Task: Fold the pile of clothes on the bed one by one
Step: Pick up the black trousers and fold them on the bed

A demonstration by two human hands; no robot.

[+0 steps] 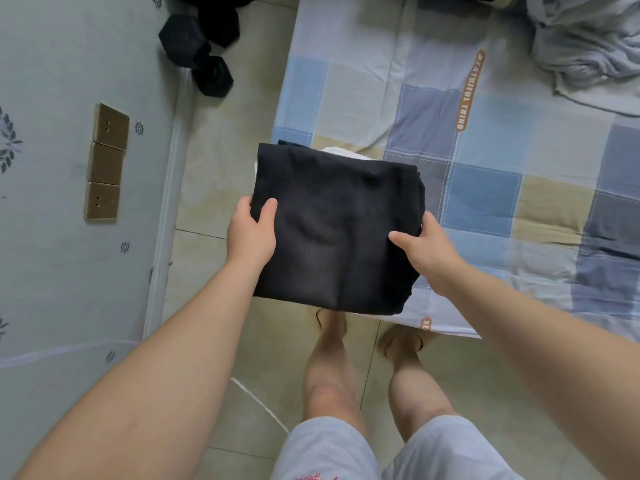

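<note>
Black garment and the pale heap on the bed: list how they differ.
Colour: the black garment is dark; the pale heap is greyish white.
Shape: the garment is folded into a flat rectangle; the heap is crumpled.
Handling: the left hand and right hand grip the garment's sides over the bed corner; the heap lies untouched on it.
Both are cloth.

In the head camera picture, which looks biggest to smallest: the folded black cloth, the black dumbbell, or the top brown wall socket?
1. folded black cloth (nearest the camera, which helps)
2. black dumbbell
3. top brown wall socket
</note>
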